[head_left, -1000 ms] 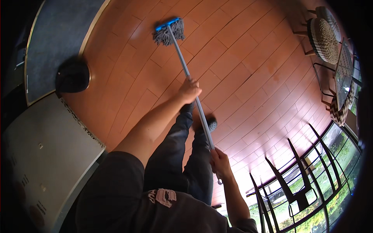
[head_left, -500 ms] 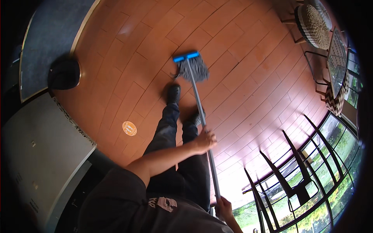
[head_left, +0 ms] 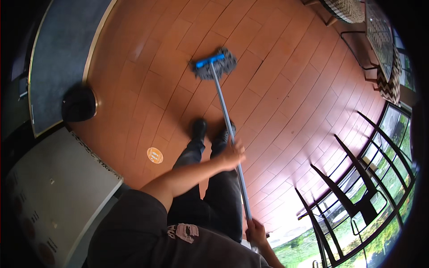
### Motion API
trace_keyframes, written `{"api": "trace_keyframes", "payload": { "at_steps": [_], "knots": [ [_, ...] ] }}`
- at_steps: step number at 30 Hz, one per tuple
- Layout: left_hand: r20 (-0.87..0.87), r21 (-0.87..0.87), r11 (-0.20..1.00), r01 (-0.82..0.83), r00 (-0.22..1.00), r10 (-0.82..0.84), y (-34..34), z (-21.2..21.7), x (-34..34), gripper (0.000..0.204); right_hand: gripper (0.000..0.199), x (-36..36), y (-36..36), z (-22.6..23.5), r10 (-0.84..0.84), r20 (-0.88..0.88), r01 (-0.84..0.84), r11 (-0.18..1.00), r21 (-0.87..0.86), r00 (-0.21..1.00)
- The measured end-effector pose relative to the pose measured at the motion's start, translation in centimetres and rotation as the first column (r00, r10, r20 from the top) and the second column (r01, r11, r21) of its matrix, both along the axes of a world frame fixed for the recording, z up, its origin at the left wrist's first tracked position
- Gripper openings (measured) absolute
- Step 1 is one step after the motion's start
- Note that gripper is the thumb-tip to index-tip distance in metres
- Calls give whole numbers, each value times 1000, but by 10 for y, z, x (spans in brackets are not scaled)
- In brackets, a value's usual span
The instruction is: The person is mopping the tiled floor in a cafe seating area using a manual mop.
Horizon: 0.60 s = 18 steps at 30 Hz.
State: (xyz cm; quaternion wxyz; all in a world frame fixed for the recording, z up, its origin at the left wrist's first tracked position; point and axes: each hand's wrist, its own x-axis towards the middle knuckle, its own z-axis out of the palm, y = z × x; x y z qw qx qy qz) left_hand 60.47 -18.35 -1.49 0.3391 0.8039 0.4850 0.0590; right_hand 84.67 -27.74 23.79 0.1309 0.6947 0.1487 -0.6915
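A mop with a long grey handle slants across the view. Its blue clamp and grey string head lie on the brown tiled floor, ahead of my feet. Partway down the handle, my left hand is wrapped round the shaft. Lower down, near my right hip, my right hand is closed round the handle's end. The strands spread out on both sides of the clamp.
A grey counter stands at the left, with a black rounded object beyond it. An orange round floor sticker lies left of my feet. At the right are dark furniture legs, a table and woven stools.
The mop head has moved slightly forward and left, its strands now spread around the clamp. My feet have come closer together, and the surroundings have shifted in view.
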Motion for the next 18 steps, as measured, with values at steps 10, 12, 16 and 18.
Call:
{"api": "trace_keyframes", "payload": {
  "at_steps": [10,12,16,18],
  "knots": [
    [203,-105,986,128,974,-104,-37,16,27,8,24,0,-48,43,-148,20,147,988,39,989],
    [76,-29,990,137,988,-135,6,-4,-1,11,24,-27,-29,8,-178,-39,180,982,53,983],
    [-149,-80,987,137,978,-148,93,-45,-72,12,27,-108,24,-64,-195,-91,208,965,159,977],
    [-250,-126,980,154,951,-181,113,-45,-86,13,29,-130,25,-81,-242,-108,258,948,184,964]
  ]
}}
